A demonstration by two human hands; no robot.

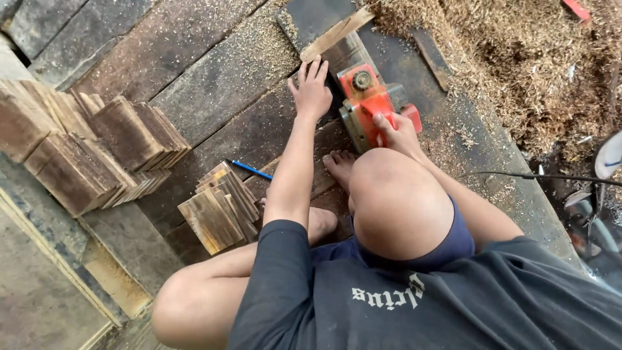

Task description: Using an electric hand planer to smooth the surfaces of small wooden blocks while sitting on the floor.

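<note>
My right hand (396, 131) grips the handle of a red electric planer (367, 104) that rests on a dark plank. Just left of the tool, my left hand (311, 89) lies flat on the wood, fingers spread. A thin pale strip of wood (337, 34) sticks out beyond the planer's front. My bare knee and foot sit right behind the planer.
A small pile of short wooden tiles (219, 210) lies by my left leg, with a blue pencil (251, 170) beside it. Bigger stacks of tiles (97, 152) stand at the left. Sawdust and shavings (518, 58) cover the upper right. A black cable (538, 175) runs right.
</note>
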